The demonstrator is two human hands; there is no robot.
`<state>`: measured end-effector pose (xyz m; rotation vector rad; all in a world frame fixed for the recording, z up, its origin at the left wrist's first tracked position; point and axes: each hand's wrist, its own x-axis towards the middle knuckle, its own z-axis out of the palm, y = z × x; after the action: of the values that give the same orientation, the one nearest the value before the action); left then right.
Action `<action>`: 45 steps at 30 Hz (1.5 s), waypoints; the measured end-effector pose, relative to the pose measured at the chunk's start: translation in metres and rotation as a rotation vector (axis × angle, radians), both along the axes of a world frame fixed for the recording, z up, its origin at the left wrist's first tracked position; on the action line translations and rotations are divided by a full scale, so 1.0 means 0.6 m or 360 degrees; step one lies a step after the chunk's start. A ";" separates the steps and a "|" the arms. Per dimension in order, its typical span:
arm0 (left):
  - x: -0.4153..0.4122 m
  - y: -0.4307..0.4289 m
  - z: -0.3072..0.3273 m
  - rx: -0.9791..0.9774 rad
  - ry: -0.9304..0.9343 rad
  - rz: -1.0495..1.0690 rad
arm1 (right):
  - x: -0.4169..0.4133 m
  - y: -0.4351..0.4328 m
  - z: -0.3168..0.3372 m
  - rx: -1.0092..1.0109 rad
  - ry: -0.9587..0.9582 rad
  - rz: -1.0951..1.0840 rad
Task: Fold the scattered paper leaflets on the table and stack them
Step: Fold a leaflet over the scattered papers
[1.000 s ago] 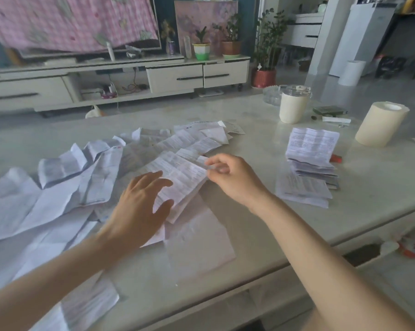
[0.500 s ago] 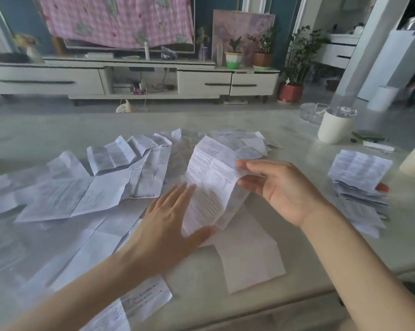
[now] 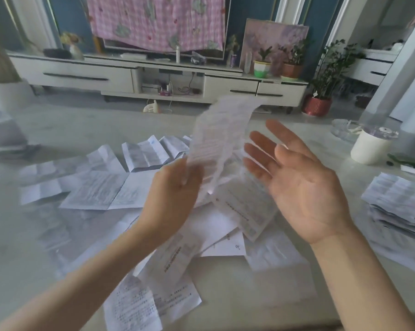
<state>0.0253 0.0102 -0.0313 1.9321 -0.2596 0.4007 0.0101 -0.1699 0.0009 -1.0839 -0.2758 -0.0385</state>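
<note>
Over table (image 3: 77, 132), leaflet (image 3: 217, 144) in left hand (image 3: 175, 194)

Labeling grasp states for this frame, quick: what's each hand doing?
Left hand: pinches a raised leaflet by its lower edge.
Right hand: open, palm up, holding nothing.

FREE: pale marble tabletop (image 3: 225, 285), lower centre | BLOCKED: scattered white paper leaflets (image 3: 94, 189), centre; stacked folded leaflets (image 3: 397, 194), right edge
</note>
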 end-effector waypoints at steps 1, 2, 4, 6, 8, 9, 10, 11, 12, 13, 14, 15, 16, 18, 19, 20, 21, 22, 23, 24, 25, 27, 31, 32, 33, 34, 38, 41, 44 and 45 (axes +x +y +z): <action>0.002 0.007 0.012 -0.0224 0.0139 -0.0106 | 0.005 -0.006 -0.006 -0.0274 0.0042 -0.0320; 0.003 0.014 0.026 -0.0440 0.0287 -0.0245 | 0.008 -0.010 -0.011 -0.0450 0.0105 -0.0506; 0.005 0.025 0.038 -0.0711 0.0560 -0.0555 | 0.010 -0.015 -0.020 -0.0446 0.0233 -0.0362; 0.004 0.036 0.038 -0.0748 0.0737 -0.0798 | 0.012 -0.013 -0.028 -0.0417 0.0347 -0.0038; 0.008 0.044 0.030 -0.0643 0.0866 -0.0942 | 0.016 -0.009 -0.033 -0.0541 0.0452 0.0062; 0.011 0.048 0.025 -0.0597 0.0936 -0.0966 | 0.019 -0.006 -0.035 -0.0557 0.0517 0.0060; 0.014 0.051 0.021 -0.0585 0.0987 -0.0971 | 0.022 -0.002 -0.037 -0.0539 0.0590 0.0067; 0.016 0.054 0.019 -0.0598 0.1014 -0.0956 | 0.024 0.001 -0.040 -0.0517 0.0634 0.0071; 0.017 0.055 0.018 -0.0623 0.1009 -0.0936 | 0.024 0.003 -0.042 -0.0484 0.0639 0.0051; 0.017 0.055 0.018 -0.0662 0.0992 -0.0905 | 0.022 0.004 -0.041 -0.0469 0.0622 -0.0010; 0.016 0.055 0.018 -0.0699 0.0971 -0.0872 | 0.022 0.005 -0.042 -0.0489 0.0589 -0.0100; 0.016 0.055 0.018 -0.0725 0.0954 -0.0842 | 0.019 0.004 -0.041 -0.0530 0.0546 -0.0192; 0.017 0.055 0.016 -0.0736 0.0938 -0.0819 | 0.018 0.001 -0.040 -0.0560 0.0513 -0.0252; 0.015 0.053 0.014 -0.0716 0.0929 -0.0787 | 0.015 -0.005 -0.038 -0.0589 0.0496 -0.0192; 0.014 0.052 0.014 -0.0699 0.0932 -0.0772 | 0.013 -0.007 -0.038 -0.0628 0.0502 -0.0087; 0.014 0.051 0.011 -0.0683 0.0927 -0.0766 | 0.010 -0.008 -0.038 -0.0665 0.0517 0.0030; 0.012 0.051 0.010 -0.0679 0.0933 -0.0769 | 0.007 -0.008 -0.038 -0.0679 0.0538 0.0120; 0.012 0.051 0.009 -0.0689 0.0943 -0.0782 | 0.006 -0.008 -0.039 -0.0665 0.0551 0.0165; 0.013 0.052 0.009 -0.0709 0.0955 -0.0796 | 0.006 -0.007 -0.039 -0.0639 0.0551 0.0181; 0.015 0.053 0.010 -0.0733 0.0966 -0.0811 | 0.008 -0.008 -0.041 -0.0610 0.0549 0.0170; 0.014 0.055 0.013 -0.0761 0.0988 -0.0823 | 0.009 -0.008 -0.040 -0.0588 0.0552 0.0155; 0.015 0.056 0.015 -0.0818 0.1023 -0.0805 | 0.007 -0.006 -0.037 -0.0591 0.0560 0.0159; 0.016 0.058 0.012 -0.1106 0.1164 -0.0691 | 0.003 -0.009 -0.038 -0.0778 0.0457 0.0078; 0.017 0.059 0.009 -0.1165 0.1230 -0.0699 | 0.004 -0.011 -0.040 -0.0856 0.0397 0.0034; 0.016 0.060 0.005 -0.1151 0.1291 -0.0727 | 0.004 -0.009 -0.042 -0.0932 0.0330 -0.0008; 0.015 0.061 -0.001 -0.1056 0.1308 -0.0771 | 0.005 -0.007 -0.044 -0.0993 0.0266 -0.0038; 0.012 0.067 -0.022 -0.0571 0.1093 -0.0680 | 0.009 -0.008 -0.047 -0.1155 0.0241 -0.0003; 0.016 0.076 -0.023 -0.0428 0.0954 -0.0585 | 0.016 -0.024 -0.037 -0.0823 0.0338 0.0000; 0.013 0.075 -0.015 -0.0183 0.0950 -0.0766 | 0.013 -0.020 -0.035 -0.1026 0.0301 0.0039; 0.010 0.069 -0.012 -0.0117 0.0949 -0.0814 | 0.010 -0.013 -0.037 -0.1226 0.0284 0.0128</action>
<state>0.0312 0.0517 -0.0384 1.7442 -0.3229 -0.4910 0.0160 -0.1777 -0.0215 -1.8275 -0.1711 0.2553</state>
